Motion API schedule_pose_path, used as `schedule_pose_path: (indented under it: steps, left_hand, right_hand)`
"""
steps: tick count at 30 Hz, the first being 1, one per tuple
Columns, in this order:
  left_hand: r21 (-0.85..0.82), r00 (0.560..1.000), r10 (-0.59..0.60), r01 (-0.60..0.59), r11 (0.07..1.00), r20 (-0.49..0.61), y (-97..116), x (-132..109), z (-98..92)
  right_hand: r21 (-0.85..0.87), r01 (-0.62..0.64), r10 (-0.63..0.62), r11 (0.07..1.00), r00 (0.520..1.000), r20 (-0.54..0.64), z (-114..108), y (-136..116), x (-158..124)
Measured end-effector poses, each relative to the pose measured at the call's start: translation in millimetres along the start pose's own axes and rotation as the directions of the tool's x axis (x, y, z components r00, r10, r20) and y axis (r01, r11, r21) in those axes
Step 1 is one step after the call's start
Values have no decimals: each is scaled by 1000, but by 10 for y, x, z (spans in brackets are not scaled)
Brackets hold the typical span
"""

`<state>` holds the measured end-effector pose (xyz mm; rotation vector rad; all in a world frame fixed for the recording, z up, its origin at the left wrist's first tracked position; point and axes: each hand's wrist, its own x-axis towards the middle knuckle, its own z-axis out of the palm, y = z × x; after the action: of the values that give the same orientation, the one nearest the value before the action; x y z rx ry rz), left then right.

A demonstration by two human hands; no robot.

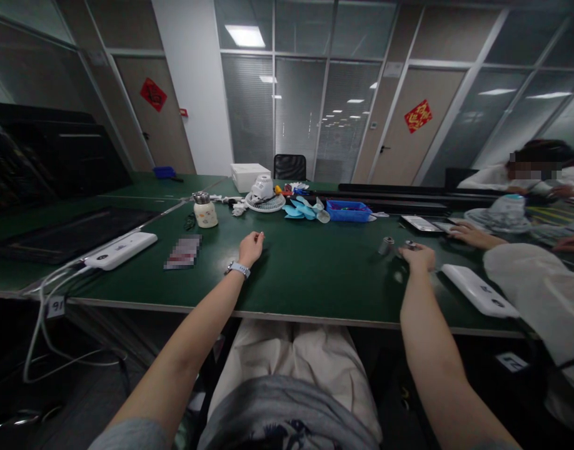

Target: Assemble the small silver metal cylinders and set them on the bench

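Note:
My left hand [252, 248], with a watch on its wrist, is over the green table, left of centre. Its fingers are curled and pressed together; whatever may be between them is too small to make out. Further right, my right hand [419, 257] is closed around a small silver motor-like cylinder [410, 244], mostly hidden by the fingers. Just left of that hand a second silver cylinder [386, 246] stands on the table. Beyond my hands lie blue fan blades [302, 209] and a white fan grille [265, 204].
A blue tray [347, 211] holds small parts. Left are a cream bottle [205, 211] and a white power strip [122, 250]. Another white strip [477, 290] lies close to my right forearm. A co-worker's hand [477, 235] rests near a phone [421, 224]; another person sits farther back.

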<state>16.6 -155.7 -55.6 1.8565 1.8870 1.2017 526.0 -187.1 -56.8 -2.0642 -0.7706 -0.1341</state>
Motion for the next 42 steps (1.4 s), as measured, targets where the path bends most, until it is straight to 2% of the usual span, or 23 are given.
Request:
schedule_pose_path:
  steps: [2, 3, 5, 7, 9, 11, 13, 14, 16, 19, 26, 28, 30, 33, 35, 37, 40, 42]
  left_hand:
    - [-18, 1000, -8, 8, 1000, -7, 1, 4, 8]
    - [-31, 1000, -10, 10, 999, -11, 0, 6, 13]
    - [-66, 1000, -7, 6, 998, -14, -2, 9, 23]
    - [-112, 1000, 21, -22, 993, -14, 5, 3, 24]
    - [-159, 996, 85, -88, 983, -25, 31, -17, 11]
    - [-204, 984, 170, -176, 963, -48, 77, -51, -12]
    - [-243, 967, 248, -256, 936, -64, 137, -94, -33]
    - [-255, 958, 280, -288, 923, -66, 166, -115, -40]
    - [-257, 942, 331, -333, 907, -53, 214, -146, -41]
    - [-236, 934, 358, -350, 906, -9, 238, -152, -16]
    - [-331, 954, 299, -273, 903, 29, 278, -120, 28]
    - [-343, 963, 270, -253, 905, 2, 316, -118, 13]
    - [-359, 968, 240, -249, 900, -71, 322, -100, -12]
    - [-349, 972, 187, -225, 910, -139, 232, -43, -47]
    - [-274, 986, 145, -164, 948, -86, 128, -6, -54]
    - [-170, 994, 109, -104, 980, 20, 33, 14, -41]
    - [-59, 985, 91, -83, 995, 147, -35, 17, -4]
    - [-23, 981, 86, -84, 996, 172, -36, 11, 13]
  right_hand:
    - [19, -120, 122, 993, 984, -130, -113, -195, -110]
    - [59, -102, 111, 993, 979, -169, -147, -328, -186]
    - [173, 95, -67, 980, 984, -162, -137, -652, -404]
    - [321, 279, -276, 905, 960, -56, -17, -1009, -734]
    - [481, 371, -477, 794, 871, 115, 183, -1344, -1165]
    - [625, 365, -643, 690, 705, 299, 403, -1613, -1634]
    - [695, 337, -723, 635, 575, 383, 588, -1801, -2054]
    - [719, 315, -742, 620, 532, 407, 657, -1867, -2222]
    - [747, 276, -758, 605, 486, 434, 750, -1950, -2457]
    - [738, 274, -757, 616, 466, 458, 807, -1985, -2589]
    - [698, 349, -765, 625, 451, 460, 823, -1947, -2578]
    - [673, 369, -755, 641, 459, 468, 809, -1950, -2594]
    - [656, 384, -749, 649, 470, 467, 783, -1957, -2612]
    - [648, 397, -748, 650, 483, 455, 729, -1953, -2616]
    - [643, 400, -744, 653, 496, 448, 699, -1932, -2596]
    - [637, 399, -736, 660, 518, 437, 685, -1897, -2564]
    - [635, 381, -720, 672, 538, 439, 700, -1837, -2517]
    - [637, 363, -713, 680, 532, 457, 732, -1808, -2501]
